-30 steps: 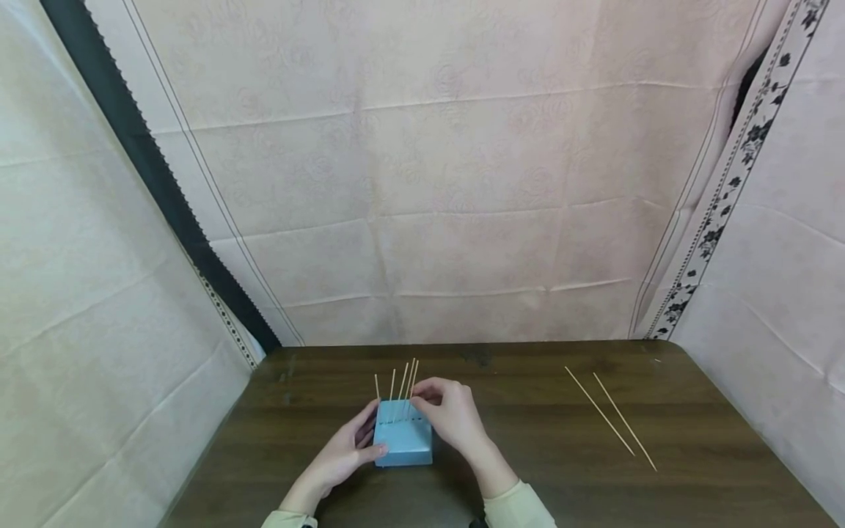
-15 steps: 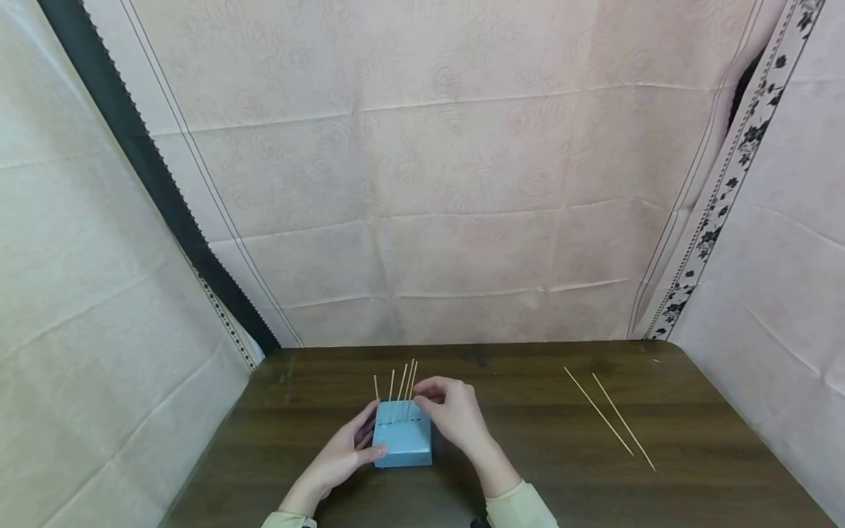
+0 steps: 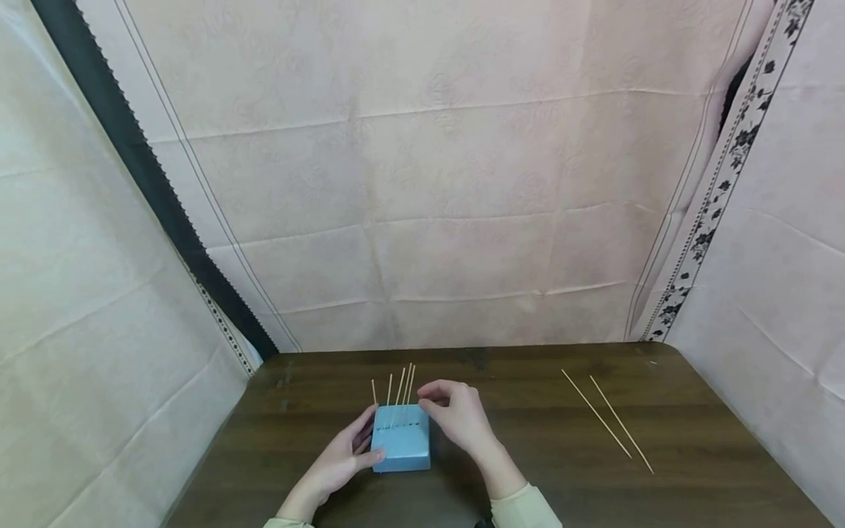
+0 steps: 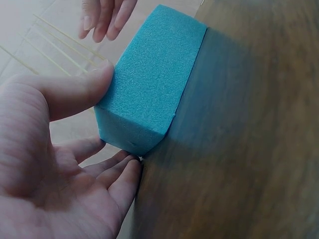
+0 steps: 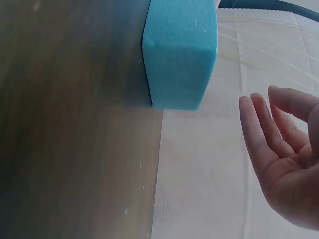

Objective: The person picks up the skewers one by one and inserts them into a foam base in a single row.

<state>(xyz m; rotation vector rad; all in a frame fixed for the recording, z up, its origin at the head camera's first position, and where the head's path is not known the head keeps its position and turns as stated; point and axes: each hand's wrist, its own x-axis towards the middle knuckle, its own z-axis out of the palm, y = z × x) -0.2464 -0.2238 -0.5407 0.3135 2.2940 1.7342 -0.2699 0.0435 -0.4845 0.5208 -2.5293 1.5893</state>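
A light-blue foam block (image 3: 404, 442) rests on the wooden table, a row of dark marks along its top. Several thin wooden sticks (image 3: 398, 387) stand up from it, some leaning slightly. My left hand (image 3: 339, 456) grips the block's left side; in the left wrist view its thumb (image 4: 102, 79) presses one face, fingers at the opposite side. Just right of the sticks is my right hand (image 3: 461, 416), apart from them. The right wrist view has that hand (image 5: 291, 154) beside the block, its fingers gently bent, with nothing held.
Two loose wooden sticks, one left (image 3: 596, 413) and one right (image 3: 622, 424), lie nearly parallel on the table's right side. Pale cloth (image 3: 462, 183) hangs behind the table (image 3: 528, 455) and along both sides.
My right hand has drawn slightly right, away from the rightmost standing stick it was touching. The left hand keeps its hold on the block. The head view has shifted a little.
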